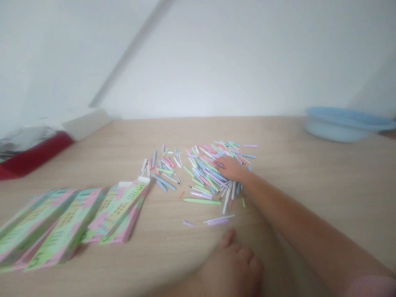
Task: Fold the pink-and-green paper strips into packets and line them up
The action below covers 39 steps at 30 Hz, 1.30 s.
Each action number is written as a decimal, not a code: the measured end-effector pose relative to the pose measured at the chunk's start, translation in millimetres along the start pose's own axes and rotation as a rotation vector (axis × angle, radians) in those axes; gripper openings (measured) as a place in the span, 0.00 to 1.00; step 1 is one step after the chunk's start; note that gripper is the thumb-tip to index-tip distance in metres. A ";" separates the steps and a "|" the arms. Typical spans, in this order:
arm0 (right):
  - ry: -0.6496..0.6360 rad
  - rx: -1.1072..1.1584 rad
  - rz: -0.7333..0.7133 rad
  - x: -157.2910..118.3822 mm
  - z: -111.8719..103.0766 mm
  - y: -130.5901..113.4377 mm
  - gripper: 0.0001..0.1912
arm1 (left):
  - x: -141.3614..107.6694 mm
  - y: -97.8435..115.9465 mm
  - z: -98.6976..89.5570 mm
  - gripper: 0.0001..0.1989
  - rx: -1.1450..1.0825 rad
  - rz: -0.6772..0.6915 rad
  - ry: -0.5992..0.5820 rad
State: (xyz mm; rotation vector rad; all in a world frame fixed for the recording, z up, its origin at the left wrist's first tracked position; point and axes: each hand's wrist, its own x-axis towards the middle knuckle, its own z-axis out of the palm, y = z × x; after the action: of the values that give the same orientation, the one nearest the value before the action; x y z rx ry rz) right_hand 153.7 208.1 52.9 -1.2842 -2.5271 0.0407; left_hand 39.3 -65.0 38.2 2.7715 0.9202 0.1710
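My right hand (231, 168) reaches in from the right onto a loose heap of pastel pen parts (206, 171). Its fingers are curled together at the top of the heap; blur and the surrounding parts hide what is between them. The heap mixes thin white refills with blue, green, pink and purple tubes. A smaller cluster of similar parts (167, 165) lies to the left. Nearer to me are a long green pen piece (202, 201) and a purple tube (218, 222). My left hand is out of view.
Several green-and-pink printed boxes (64, 227) lie in a row at left on the wooden surface (148, 264). A bare foot (235, 264) rests at the front. A blue basin (343, 126) stands far right. A white box (86, 123) and a red-edged item (40, 154) are far left.
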 end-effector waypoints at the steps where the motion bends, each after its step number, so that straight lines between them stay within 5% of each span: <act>1: -0.005 0.004 -0.017 -1.0 -0.6 2.0 0.18 | 0.1 -0.2 0.1 0.08 -0.002 0.004 0.005; 8: -0.007 -0.008 -0.026 -5.2 -3.5 17.6 0.18 | -0.4 -2.2 6.0 0.08 0.005 0.017 0.059; 14: 0.017 -0.038 0.028 -9.0 -3.4 19.5 0.19 | 1.3 -0.4 -2.5 0.09 0.016 0.019 -0.006; 21: 0.063 -0.026 0.006 -12.5 -11.3 -8.7 0.15 | 0.8 1.4 -2.8 0.09 0.021 0.007 0.009; 27: -0.090 0.066 -0.204 -17.7 -16.1 -37.9 0.07 | 0.3 0.8 -2.3 0.09 0.014 0.021 0.035; 39: -0.011 0.104 -0.242 -34.2 -20.8 -42.0 0.13 | -0.4 3.0 -5.9 0.10 0.029 0.006 0.026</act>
State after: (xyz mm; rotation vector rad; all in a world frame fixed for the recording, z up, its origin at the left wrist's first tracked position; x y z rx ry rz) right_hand 145.5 153.5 70.8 -0.9357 -2.6329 0.1246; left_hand 39.7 -66.6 44.6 2.8054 0.9273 0.1967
